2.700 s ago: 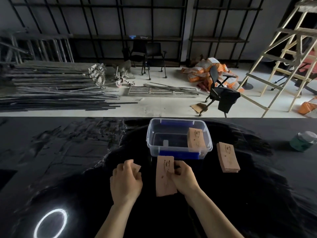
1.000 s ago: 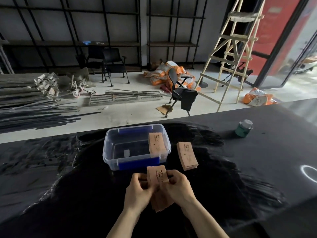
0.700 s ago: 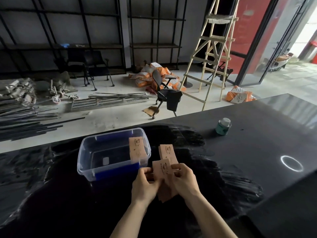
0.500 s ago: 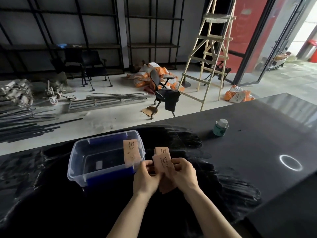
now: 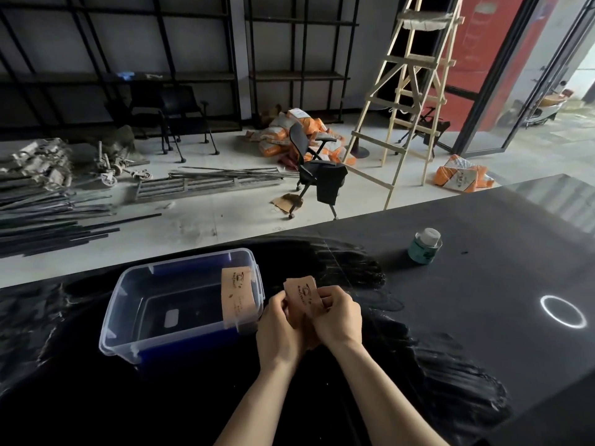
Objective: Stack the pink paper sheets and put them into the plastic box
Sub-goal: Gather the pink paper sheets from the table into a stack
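Hands squaring pink sheets beside the box

I see left hand (image 5: 278, 329) and right hand (image 5: 338, 317) pinching the pink sheets (image 5: 302, 299); loose, probably uneven edges could snag the plastic box (image 5: 180, 336) rim.

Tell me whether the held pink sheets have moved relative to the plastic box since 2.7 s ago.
Yes. The held pink sheets, then just in front of the plastic box near wall, now sit beside its right end, gripped by the left hand and right hand.
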`<act>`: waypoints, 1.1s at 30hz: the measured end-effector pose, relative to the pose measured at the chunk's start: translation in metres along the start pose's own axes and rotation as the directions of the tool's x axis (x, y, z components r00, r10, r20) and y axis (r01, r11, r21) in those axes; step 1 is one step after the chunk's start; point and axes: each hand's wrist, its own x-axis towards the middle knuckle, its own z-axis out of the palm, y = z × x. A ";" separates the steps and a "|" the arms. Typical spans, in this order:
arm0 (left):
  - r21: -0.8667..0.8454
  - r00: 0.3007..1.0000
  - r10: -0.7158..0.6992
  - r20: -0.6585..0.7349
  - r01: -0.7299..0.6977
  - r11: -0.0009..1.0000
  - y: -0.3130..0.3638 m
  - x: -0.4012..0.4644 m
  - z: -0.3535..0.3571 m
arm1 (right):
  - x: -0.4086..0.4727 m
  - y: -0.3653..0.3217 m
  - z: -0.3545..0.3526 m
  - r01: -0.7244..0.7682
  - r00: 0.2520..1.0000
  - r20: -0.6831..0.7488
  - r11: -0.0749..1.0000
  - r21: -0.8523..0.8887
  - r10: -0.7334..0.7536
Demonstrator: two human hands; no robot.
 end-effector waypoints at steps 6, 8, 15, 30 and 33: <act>0.132 0.997 -0.057 0.047 0.051 0.990 -0.002 0.011 0.008 | 0.011 0.006 0.008 -0.004 1.000 -0.027 0.999 -0.044 0.003; 0.187 0.992 -0.106 0.063 0.093 0.978 0.000 0.015 0.010 | 0.015 0.009 0.006 -0.028 0.999 -0.023 0.998 -0.053 0.027; 0.193 0.952 -0.284 0.118 0.258 0.947 0.013 0.027 0.014 | 0.015 0.009 0.006 -0.132 0.977 0.174 0.991 0.023 0.127; -0.441 0.958 -0.027 0.287 0.157 0.884 0.002 -0.021 -0.005 | -0.026 0.046 -0.029 -0.044 0.975 0.209 0.845 0.532 -0.081; -0.515 0.953 0.051 0.297 0.115 0.850 -0.005 -0.032 -0.011 | -0.041 0.048 -0.033 -0.083 0.971 0.224 0.759 0.646 -0.084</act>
